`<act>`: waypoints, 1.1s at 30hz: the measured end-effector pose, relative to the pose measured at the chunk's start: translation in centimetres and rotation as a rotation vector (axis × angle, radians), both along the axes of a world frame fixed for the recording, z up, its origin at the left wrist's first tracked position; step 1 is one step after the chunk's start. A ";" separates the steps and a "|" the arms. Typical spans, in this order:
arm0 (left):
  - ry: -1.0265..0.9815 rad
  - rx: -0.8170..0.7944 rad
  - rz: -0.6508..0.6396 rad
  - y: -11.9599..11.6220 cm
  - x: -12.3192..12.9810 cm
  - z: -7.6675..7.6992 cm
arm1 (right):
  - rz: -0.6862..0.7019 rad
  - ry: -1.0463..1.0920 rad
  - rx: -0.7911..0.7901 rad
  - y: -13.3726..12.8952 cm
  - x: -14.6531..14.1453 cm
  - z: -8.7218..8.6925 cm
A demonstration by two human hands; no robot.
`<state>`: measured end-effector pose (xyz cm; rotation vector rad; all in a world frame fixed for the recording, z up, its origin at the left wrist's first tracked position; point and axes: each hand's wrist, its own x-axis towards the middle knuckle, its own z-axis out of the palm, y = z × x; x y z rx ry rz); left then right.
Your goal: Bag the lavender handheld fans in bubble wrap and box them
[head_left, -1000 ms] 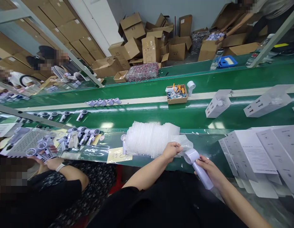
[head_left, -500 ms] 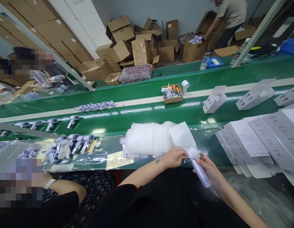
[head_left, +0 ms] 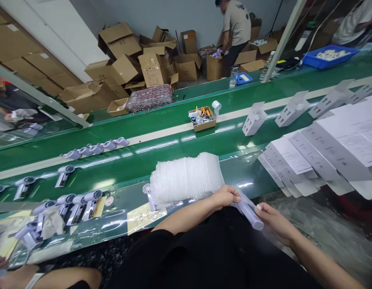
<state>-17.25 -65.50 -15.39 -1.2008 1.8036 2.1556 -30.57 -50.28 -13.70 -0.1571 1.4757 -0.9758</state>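
A lavender handled device (head_left: 252,218) lies at a slant between my hands in front of my body, partly inside a clear bubble-wrap bag (head_left: 245,196). My left hand (head_left: 227,196) pinches the bag at its left side, around the device's upper end, which is hidden. On the other side, my right hand (head_left: 273,220) has thumb and fingers closed on the bag's edge beside the handle. Just beyond my left hand, a stack of white bubble-wrap bags (head_left: 186,178) rests on the bench. A small lavender fan-like piece (head_left: 148,196) stands against the stack's left end.
White cartons (head_left: 297,154) line the right side of the bench. Lavender dryer-shaped devices (head_left: 79,204) are grouped at left, near a co-worker's arm (head_left: 68,277). Across the green conveyor (head_left: 162,146) sits a parts box (head_left: 203,120). A handwritten yellow sheet (head_left: 144,218) lies near the front edge.
My view has swung to the right. The bag has come off the stack's end and now surrounds more of the device. My right hand has shifted from the device's upper part to the bag's edge.
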 end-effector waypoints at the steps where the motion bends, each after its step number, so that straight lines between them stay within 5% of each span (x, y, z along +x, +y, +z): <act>1: 0.034 0.039 -0.006 0.1 0.0 0.5 | 0.049 0.065 -0.006 0.5 -0.5 0.9; 5: 0.211 0.037 -0.023 -1.2 0.7 3.5 | 0.164 0.329 -0.182 0.5 -2.3 4.3; 9: 0.406 -0.249 -0.196 -4.2 0.6 6.3 | 0.238 0.351 -0.455 -1.6 -2.2 6.1; 12: 0.466 -0.412 -0.430 -4.9 -0.6 6.7 | 0.216 0.207 -0.633 -3.4 -1.5 6.1; 14: 0.494 -0.389 -0.440 -4.5 -1.2 6.1 | 0.133 0.150 -0.650 -3.8 -1.9 5.3; 20: 0.426 -0.092 0.222 -3.5 -0.4 3.9 | -0.826 0.388 -0.299 -3.1 -8.3 0.5; 25: 0.396 -0.039 0.592 -5.3 1.1 4.0 | -0.925 0.387 -0.315 -4.2 -8.6 -2.3; 28: 0.402 -0.009 0.833 -7.4 2.4 4.3 | -0.773 0.785 -0.323 -4.6 -6.6 -2.5; 31: 0.460 0.028 0.992 -9.2 2.7 4.7 | -0.326 1.253 -0.382 -5.6 -5.6 -2.8; 33: 0.489 0.064 1.031 -9.6 1.6 4.9 | -0.043 1.353 -0.517 -7.0 -5.5 -3.3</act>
